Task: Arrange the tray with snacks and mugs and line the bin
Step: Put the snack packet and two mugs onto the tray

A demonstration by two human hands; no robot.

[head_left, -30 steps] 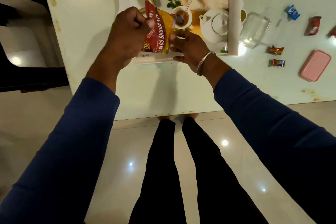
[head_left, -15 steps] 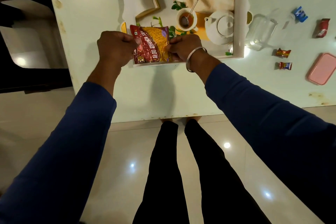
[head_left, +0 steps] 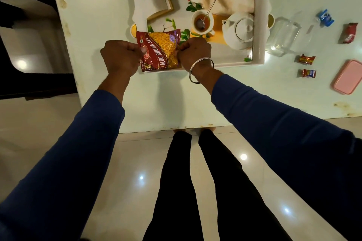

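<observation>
A red and yellow snack packet (head_left: 159, 51) lies flat over the near left corner of the white tray (head_left: 259, 25), whose floor carries a printed picture of a teapot and cup. My left hand (head_left: 120, 57) pinches the packet's left edge. My right hand (head_left: 194, 52), with a metal bangle on the wrist, pinches its right edge. Both fists are closed on the packet. A clear glass mug (head_left: 284, 35) stands on the table just right of the tray.
On the white table (head_left: 101, 15), right of the tray, lie a blue sachet (head_left: 326, 18), a red packet (head_left: 349, 33), two small wrapped sweets (head_left: 306, 59) (head_left: 309, 73) and a pink lidded box (head_left: 347, 76). Dark furniture stands left of the table. My legs are below the table's near edge.
The packet has come down from a tilted, raised hold over the tray to lying flat at its near left corner. Both hands have moved with it, toward me.
</observation>
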